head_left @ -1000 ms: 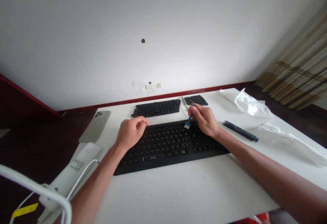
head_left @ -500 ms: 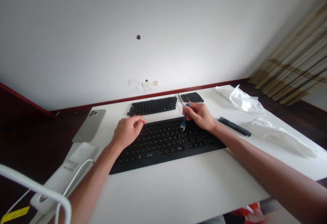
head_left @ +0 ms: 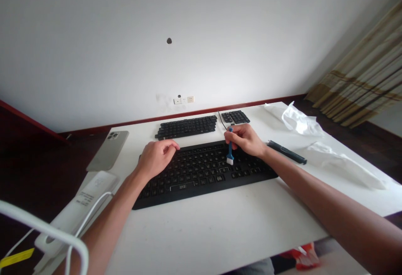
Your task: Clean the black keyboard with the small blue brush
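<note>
A black keyboard (head_left: 185,199) with its keycaps off lies at a slant on the white table, its key sockets bare. My right hand (head_left: 246,139) is closed around the blue handle of a small brush (head_left: 230,151), held upright over the right part of the keyboard. The white bristles point down at the sockets; whether they touch, I cannot tell. My left hand (head_left: 158,156) is closed, fingers curled over the keyboard's far left edge, and hides that corner.
Behind the keyboard lie the loose keycaps in two blocks, a large one (head_left: 188,127) and a smaller one (head_left: 240,116), with a thin cable between. A phone (head_left: 108,151) and a white power strip (head_left: 78,208) sit left. Right are a dark bar-shaped piece (head_left: 287,152) and crumpled plastic bags (head_left: 301,120).
The brush has moved slightly right and toward me, and stands more upright. My left hand keeps its place on the keyboard. The view has shifted a little.
</note>
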### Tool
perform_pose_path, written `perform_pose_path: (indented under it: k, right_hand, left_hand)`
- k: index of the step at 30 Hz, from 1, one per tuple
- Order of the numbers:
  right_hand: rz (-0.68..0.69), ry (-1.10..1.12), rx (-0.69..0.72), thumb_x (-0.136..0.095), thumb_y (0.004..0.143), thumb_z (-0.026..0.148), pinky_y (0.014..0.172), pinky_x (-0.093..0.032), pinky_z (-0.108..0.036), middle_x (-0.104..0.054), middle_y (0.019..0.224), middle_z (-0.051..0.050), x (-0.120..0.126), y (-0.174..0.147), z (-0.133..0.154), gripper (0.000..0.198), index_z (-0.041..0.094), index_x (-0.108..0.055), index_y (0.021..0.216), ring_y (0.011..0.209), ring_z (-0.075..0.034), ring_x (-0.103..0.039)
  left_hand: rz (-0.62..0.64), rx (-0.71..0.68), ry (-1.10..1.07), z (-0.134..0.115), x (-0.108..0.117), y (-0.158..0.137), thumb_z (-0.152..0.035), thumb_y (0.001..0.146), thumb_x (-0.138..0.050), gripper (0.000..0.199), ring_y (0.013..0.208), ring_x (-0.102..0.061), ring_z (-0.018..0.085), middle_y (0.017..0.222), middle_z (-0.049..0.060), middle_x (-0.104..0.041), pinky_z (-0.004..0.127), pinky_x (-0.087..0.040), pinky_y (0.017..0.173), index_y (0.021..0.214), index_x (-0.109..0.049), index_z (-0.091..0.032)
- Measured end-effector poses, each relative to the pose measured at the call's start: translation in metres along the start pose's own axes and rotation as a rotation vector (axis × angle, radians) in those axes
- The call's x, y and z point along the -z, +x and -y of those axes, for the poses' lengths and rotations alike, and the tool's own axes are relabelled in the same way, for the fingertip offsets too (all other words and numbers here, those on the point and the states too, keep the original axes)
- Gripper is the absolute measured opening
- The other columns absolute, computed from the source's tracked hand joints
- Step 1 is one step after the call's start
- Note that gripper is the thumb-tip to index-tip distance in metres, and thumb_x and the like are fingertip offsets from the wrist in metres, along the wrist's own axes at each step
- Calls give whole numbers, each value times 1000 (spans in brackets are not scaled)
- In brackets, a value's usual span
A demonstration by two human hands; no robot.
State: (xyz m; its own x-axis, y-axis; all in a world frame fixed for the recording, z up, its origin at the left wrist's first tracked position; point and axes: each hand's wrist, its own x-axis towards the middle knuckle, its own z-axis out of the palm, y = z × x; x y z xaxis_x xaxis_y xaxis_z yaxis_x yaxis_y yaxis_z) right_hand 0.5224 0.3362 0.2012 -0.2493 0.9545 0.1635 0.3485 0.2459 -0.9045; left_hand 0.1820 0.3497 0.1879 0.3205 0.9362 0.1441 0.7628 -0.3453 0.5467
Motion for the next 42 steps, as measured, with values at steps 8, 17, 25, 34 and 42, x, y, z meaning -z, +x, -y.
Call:
perform_pose_path:
  k: [8, 17, 25, 34, 42]
  right_hand:
    - [14, 31, -3, -79, 88, 52, 46, -43, -23, -62, 52, 0, -2, 0, 0, 40, 18, -71, 68, 47, -13, -58]
    - [20, 79, -31, -86, 83, 52, 46, -44, -24, -64, 51, -1, -2, 0, -1, 40, 18, -73, 68, 46, -13, -59]
    - [-32, 70, -20, -83, 87, 55, 47, -41, -23, -62, 50, 0, -2, 1, 0, 43, 18, -72, 68, 46, -12, -57]
    - [10, 169, -21, -85, 86, 53, 50, -47, -25, -65, 54, -1, -7, -1, 0, 40, 18, -74, 72, 49, -13, -60]
    - [46, 150, -49, -88, 83, 53, 50, -48, -24, -66, 54, -1, -10, -2, 0, 39, 18, -74, 71, 49, -13, -61]
  left_hand:
    - [14, -2, 17, -2, 1, 0, -30, 97, -53, 33, 52, -49, 13, 59, -5, -66, 29, -37, 63, 95, -86, -26]
    - [10, -30, 26, -2, 0, 0, -29, 97, -54, 33, 50, -49, 13, 57, -5, -64, 28, -37, 62, 95, -87, -25]
    - [13, -9, 42, -3, 0, 0, -28, 97, -54, 33, 52, -51, 13, 58, -4, -66, 29, -37, 64, 94, -87, -26]
    - [12, -10, 41, -3, -1, 0, -28, 97, -55, 33, 51, -50, 13, 58, -4, -65, 28, -37, 64, 94, -87, -26]
    - [8, -13, 49, -3, -1, 1, -27, 97, -55, 32, 51, -50, 13, 56, -4, -63, 28, -37, 63, 94, -87, -26]
